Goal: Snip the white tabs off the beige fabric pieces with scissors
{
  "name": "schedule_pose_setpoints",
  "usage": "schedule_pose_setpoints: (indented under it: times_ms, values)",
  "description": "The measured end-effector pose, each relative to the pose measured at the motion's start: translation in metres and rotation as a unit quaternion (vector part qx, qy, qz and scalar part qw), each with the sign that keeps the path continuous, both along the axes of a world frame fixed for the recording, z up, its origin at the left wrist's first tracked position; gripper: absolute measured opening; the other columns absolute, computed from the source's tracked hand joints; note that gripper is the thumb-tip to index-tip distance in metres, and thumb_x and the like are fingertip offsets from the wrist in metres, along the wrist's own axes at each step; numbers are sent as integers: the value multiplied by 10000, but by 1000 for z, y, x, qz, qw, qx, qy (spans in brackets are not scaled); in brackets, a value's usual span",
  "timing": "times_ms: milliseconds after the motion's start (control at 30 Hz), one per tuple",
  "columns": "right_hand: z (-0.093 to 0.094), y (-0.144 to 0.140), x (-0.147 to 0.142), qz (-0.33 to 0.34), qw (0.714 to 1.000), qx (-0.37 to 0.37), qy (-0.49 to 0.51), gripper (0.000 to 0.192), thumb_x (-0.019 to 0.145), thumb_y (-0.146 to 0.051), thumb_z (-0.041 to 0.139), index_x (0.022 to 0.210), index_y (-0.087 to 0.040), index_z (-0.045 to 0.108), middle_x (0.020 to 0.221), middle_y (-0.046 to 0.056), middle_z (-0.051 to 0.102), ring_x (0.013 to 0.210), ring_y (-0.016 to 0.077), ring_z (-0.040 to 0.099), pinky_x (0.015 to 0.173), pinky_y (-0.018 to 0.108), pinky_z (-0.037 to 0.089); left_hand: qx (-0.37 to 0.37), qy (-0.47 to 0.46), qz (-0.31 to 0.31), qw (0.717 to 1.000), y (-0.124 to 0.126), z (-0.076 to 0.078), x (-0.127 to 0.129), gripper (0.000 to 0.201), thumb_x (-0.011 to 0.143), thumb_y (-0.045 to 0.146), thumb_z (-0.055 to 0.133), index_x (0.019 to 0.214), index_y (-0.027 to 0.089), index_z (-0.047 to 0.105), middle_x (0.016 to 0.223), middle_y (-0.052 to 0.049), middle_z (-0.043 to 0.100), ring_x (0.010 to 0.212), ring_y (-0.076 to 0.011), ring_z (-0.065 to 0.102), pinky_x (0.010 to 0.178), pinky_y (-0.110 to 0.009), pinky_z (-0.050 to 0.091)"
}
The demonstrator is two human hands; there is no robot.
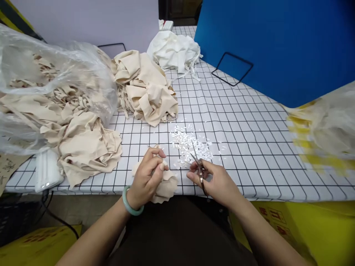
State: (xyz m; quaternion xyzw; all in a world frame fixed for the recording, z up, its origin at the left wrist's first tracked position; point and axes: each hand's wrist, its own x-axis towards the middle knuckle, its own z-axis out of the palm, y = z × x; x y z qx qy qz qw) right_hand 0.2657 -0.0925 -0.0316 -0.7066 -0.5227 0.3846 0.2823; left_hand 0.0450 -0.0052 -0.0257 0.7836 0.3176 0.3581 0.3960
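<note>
My left hand grips a crumpled piece of beige cloth at the table's near edge; a pale green bangle sits on that wrist. My right hand holds small thread snips, their blades pointing up and away toward a scatter of tiny white clippings on the gridded tablecloth. The two hands are about a hand's width apart.
A heap of beige cloth spills from a clear plastic bag at left. Another beige pile and a white pile lie farther back. A blue board stands at right, a yellow-tinted bag beside it. A white phone lies near the left edge.
</note>
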Motion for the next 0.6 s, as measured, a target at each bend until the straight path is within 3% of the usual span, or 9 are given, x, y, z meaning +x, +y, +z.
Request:
schedule_pose_setpoints:
  times_ms: [100,167,200,233,300,367,467,533,600]
  values:
    - [-6,3,-10,-9,998,39,-49,311,828,-526,688,798,-220,640,715,25,657,615,172,570,579,299,485,45,46,112,992,7,-2,-38,257,998,193,425,800,171,588,1021,-98,576,1024,-219,578,887,-378,505]
    - [-13,7,-27,21,996,80,-42,279,809,-479,728,880,-224,641,833,54,686,730,213,620,658,337,523,93,106,179,974,7,-7,-62,172,975,211,482,835,169,573,1041,-107,577,1067,-244,566,914,-403,490]
    - [-17,9,-38,46,994,100,-29,284,792,-434,755,938,-223,633,929,76,696,821,240,639,721,365,538,100,143,187,967,4,-10,-72,87,949,233,539,910,167,580,1089,-120,577,1098,-261,559,926,-416,489]
    - [-20,12,-50,72,990,117,-15,301,772,-374,774,979,-221,616,1009,92,693,899,261,641,774,389,542,91,176,172,965,0,-13,-79,139,916,251,597,1023,164,578,1150,-135,574,1125,-277,556,932,-427,495]
    - [-27,17,-75,107,984,139,7,272,746,-222,747,955,-219,572,1030,94,675,921,264,633,786,392,539,47,206,106,972,-12,-19,-85,393,874,232,635,1245,179,517,1221,-149,578,1120,-282,578,906,-422,523]
    - [-30,23,-96,110,984,135,25,204,726,-99,627,840,-225,513,871,48,638,773,219,611,673,336,518,-1,185,56,981,-21,-21,-82,400,879,146,556,1272,212,516,1134,-113,630,1010,-244,625,836,-377,548]
    - [-24,41,-112,90,980,145,102,170,703,-93,536,783,-229,473,754,0,569,662,173,557,590,283,474,-61,105,58,991,-16,-12,-67,244,870,69,477,1008,219,611,911,-43,648,820,-185,634,720,-297,537]
    - [-5,65,-110,71,968,173,165,125,734,-146,545,804,-229,484,761,-8,567,670,165,562,605,276,484,-52,36,83,995,7,6,-51,169,873,85,503,917,205,614,858,-30,632,776,-172,621,685,-277,524]
    - [25,102,-101,49,955,208,205,96,778,-210,569,841,-228,498,802,2,591,720,169,591,638,277,502,4,-33,108,994,46,33,-30,109,888,122,538,904,192,620,855,-35,626,770,-168,612,683,-279,523]
